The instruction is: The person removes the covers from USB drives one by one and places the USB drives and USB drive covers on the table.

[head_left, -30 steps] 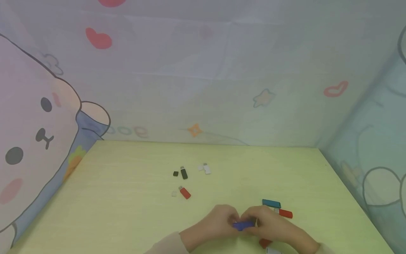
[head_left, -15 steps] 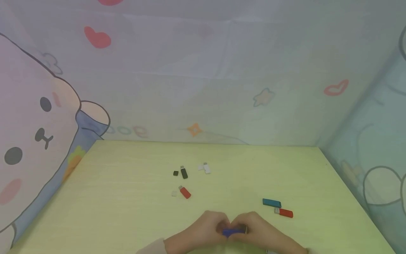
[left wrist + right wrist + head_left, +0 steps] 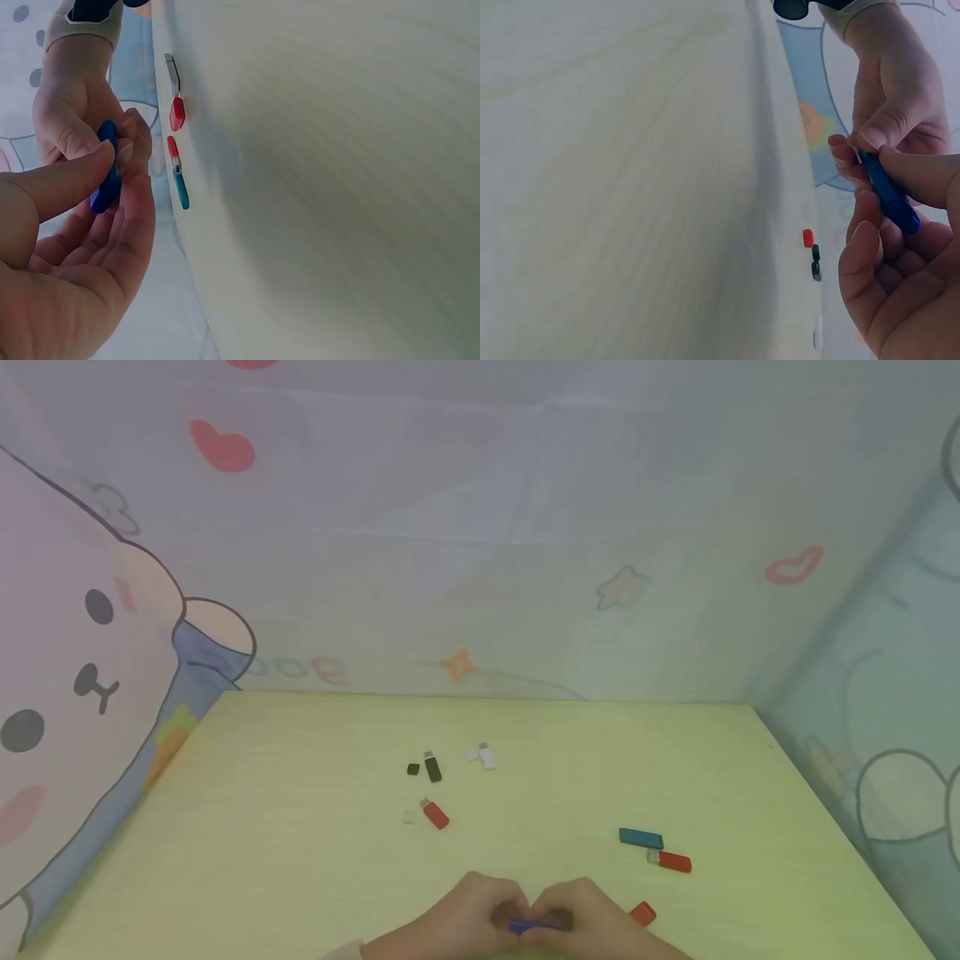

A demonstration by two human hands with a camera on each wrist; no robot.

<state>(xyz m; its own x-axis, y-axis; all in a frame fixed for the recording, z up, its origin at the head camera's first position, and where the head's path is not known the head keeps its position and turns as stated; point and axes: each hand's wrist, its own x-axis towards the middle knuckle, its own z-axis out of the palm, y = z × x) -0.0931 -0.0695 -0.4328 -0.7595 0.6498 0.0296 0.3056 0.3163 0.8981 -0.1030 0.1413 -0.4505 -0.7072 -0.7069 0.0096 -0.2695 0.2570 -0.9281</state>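
Near the front edge of the table, my left hand (image 3: 471,914) and right hand (image 3: 591,920) meet over a blue USB stick (image 3: 532,927). Each hand pinches it between thumb and fingers. In the left wrist view the blue stick (image 3: 106,169) stands steeply, the left thumb (image 3: 71,184) lying across it and the right hand (image 3: 86,101) at its upper end. From the right wrist, its rounded lower end (image 3: 907,220) shows beneath the right thumb, while the left thumb and fingers (image 3: 885,131) hold the upper end. The fingers hide part of the stick.
Right of the hands lie a teal USB stick (image 3: 641,838), a red one (image 3: 675,862) with bare plug, and another red piece (image 3: 642,913) partly behind the right hand. Farther back are black (image 3: 433,769), white (image 3: 488,757) and red (image 3: 436,815) sticks with caps beside them.
Both hands have moved left and nearer the table's front edge, carrying the blue USB stick. The red piece by the right hand, covered half a second ago, shows again.
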